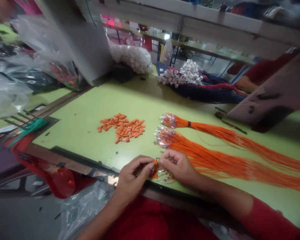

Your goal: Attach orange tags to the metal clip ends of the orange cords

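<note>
At the table's near edge, my left hand (133,171) pinches a small orange plastic connector housing (155,162) between thumb and fingertips. Close beside it on the right, my right hand (178,166) is closed, thumb against forefinger, on a thin wire that its fingers mostly hide. Several loose wire ends with metal terminals (166,179) lie under and between the hands. Beyond my left hand is a loose pile of orange connector housings (127,129). A spread bundle of orange wires (215,159), its metal terminals facing left, runs behind my right hand.
A second orange wire bundle (210,130), bound with a dark band, lies farther back. White connectors on dark wires (190,73) and a bag of white parts (132,58) sit at the rear. Panels rise left and right. Another person's arm (247,83) shows at right.
</note>
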`<move>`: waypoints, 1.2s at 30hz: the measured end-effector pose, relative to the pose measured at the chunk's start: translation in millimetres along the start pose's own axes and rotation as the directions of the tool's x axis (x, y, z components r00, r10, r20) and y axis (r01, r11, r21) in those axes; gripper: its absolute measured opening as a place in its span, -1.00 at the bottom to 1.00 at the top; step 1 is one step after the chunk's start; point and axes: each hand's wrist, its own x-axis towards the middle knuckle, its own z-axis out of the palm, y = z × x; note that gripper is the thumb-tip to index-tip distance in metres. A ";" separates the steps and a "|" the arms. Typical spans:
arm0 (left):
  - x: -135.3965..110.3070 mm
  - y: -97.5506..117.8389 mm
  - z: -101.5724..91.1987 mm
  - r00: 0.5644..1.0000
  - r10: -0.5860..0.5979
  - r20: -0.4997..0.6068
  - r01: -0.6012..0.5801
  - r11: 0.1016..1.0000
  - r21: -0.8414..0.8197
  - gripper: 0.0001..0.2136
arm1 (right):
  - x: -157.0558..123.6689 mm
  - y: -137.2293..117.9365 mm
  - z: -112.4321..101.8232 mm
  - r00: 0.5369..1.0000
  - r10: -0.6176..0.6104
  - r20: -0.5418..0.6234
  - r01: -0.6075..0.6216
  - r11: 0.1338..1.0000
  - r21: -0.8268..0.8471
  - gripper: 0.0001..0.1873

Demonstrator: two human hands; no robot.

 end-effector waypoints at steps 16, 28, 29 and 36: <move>22.6 -8.2 -49.1 0.952 0.278 -0.127 -0.146 0.778 0.612 -0.84 | 10.7 22.2 -6.0 0.977 -0.173 -0.127 0.172 0.985 -0.023 -0.81; 51.6 -13.9 -91.5 0.963 0.024 -0.268 0.137 0.815 0.563 -0.75 | 11.7 17.9 -6.4 0.998 -0.018 -0.060 0.021 0.999 0.050 -0.70; 47.2 -11.9 -86.0 0.966 -0.038 -0.257 0.155 0.878 0.452 -0.72 | 11.5 16.5 -5.8 0.998 -0.013 -0.061 0.016 0.998 0.053 -0.71; 18.5 6.1 -28.2 0.972 -0.235 0.009 0.235 0.967 -0.097 -0.70 | 8.3 7.9 -3.5 0.998 -0.016 -0.054 0.019 0.999 0.046 -0.81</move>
